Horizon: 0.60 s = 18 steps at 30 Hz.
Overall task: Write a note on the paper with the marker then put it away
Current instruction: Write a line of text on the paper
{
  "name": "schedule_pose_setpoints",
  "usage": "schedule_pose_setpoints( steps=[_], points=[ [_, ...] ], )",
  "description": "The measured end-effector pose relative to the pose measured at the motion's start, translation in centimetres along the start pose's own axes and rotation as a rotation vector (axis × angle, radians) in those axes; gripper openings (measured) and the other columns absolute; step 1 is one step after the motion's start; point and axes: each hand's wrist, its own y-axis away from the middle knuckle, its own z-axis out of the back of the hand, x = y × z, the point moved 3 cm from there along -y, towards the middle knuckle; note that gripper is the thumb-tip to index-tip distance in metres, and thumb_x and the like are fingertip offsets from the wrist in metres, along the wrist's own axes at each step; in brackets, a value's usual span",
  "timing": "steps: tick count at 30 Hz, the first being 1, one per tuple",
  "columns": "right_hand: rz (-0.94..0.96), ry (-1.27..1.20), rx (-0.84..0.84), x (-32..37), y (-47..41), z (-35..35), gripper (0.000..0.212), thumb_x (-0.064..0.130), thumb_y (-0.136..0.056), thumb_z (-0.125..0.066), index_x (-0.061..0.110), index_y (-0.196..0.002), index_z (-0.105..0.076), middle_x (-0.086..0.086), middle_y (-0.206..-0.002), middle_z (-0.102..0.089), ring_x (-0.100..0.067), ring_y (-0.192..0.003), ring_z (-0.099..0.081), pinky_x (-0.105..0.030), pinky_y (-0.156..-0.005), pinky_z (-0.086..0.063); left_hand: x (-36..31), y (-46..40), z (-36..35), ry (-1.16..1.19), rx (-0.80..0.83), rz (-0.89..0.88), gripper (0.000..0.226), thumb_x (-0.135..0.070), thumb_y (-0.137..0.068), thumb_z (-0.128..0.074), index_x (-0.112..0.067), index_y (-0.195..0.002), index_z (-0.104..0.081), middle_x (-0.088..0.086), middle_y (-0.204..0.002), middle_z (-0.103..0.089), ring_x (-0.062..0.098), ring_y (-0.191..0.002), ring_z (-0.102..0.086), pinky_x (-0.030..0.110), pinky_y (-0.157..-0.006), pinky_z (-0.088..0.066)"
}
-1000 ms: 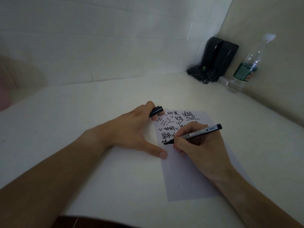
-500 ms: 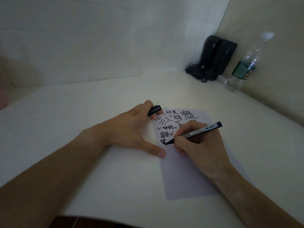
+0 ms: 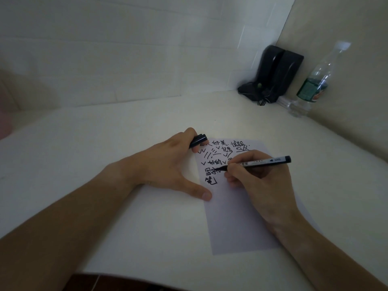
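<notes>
Standing in the far right corner of the white table (image 3: 126,217) is a clear plastic bottle (image 3: 315,85) with a white cap and a green label. It looks see-through all the way down — whether any water is inside cannot be told. Just left of it sit two black boxes (image 3: 277,72), side by side against the wall, with thin wires at their foot.

Near the middle of the table lies a sheet of paper (image 3: 235,223), flat, with its long sides running away from the person. Its top half is full of black writing and tick marks. Its lower half is bare.

The right hand (image 3: 262,183) is curled tight around the marker (image 3: 258,163), with the thumb and first fingers pinching it near the tip. The marker lies almost level. Its long body runs left to right — the black tip points left and a little down, right at the writing on the paper, and the dark back end sticks out to the right past the hand. Whether the tip touches the sheet cannot be told.

The left hand (image 3: 168,164) rests flat beside the paper's left edge, thumb spread out and touching that edge. Its far fingers pinch the black marker cap (image 3: 198,140), which pokes out toward the paper's top corner.
</notes>
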Motion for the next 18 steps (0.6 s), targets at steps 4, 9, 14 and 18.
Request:
schedule_pose_setpoints(
  steps=[4, 9, 14, 18],
  points=[
    [-0.045, -0.05, 0.026, 0.3, -0.4, 0.5, 0.024, -0.007, -0.083, -0.071, 0.012, -0.069, -0.074, -0.005, -0.054, -0.073, -0.009, -0.048, -0.066, -0.019, -0.049, -0.054, 0.1, 0.0, 0.1, -0.008, 0.006, -0.015, 0.089, -0.082, -0.048, -0.087, -0.036, -0.105, -0.036, -0.011, -0.144, -0.056, 0.015, -0.138, -0.054, 0.043, -0.112, -0.05],
    [-0.057, -0.022, 0.12, 1.3, -0.7, 0.9, 0.024, -0.01, -0.083, -0.068, 0.008, -0.067, -0.072, -0.005, -0.051, -0.069, -0.014, -0.045, -0.06, -0.023, -0.046, -0.052, 0.1, 0.1, 0.2, -0.007, 0.026, -0.001, 0.093, -0.08, -0.05, -0.087, -0.029, -0.109, -0.036, -0.011, -0.145, -0.055, 0.016, -0.138, -0.054, 0.044, -0.112, -0.049],
    [-0.035, 0.004, 0.132, 0.5, -0.5, 0.7, 0.025, -0.009, -0.082, -0.069, 0.01, -0.067, -0.072, -0.009, -0.054, -0.071, -0.019, -0.049, -0.062, -0.032, -0.05, -0.054, 0.0, 0.1, 0.2, -0.023, 0.035, 0.008, 0.094, -0.078, -0.051, -0.088, -0.029, -0.113, -0.039, -0.013, -0.138, -0.056, 0.015, -0.131, -0.057, 0.043, -0.109, -0.051],
    [0.002, 0.024, 0.136, 0.6, -0.6, 0.6, 0.029, -0.007, -0.082, -0.071, 0.016, -0.064, -0.074, -0.01, -0.056, -0.073, -0.018, -0.05, -0.065, -0.028, -0.05, -0.055, 0.2, 0.0, 0.1, -0.037, 0.035, 0.009, 0.1, -0.08, -0.05, -0.085, -0.028, -0.123, -0.041, -0.012, -0.137, -0.053, 0.014, -0.133, -0.055, 0.042, -0.113, -0.049]
  ],
)
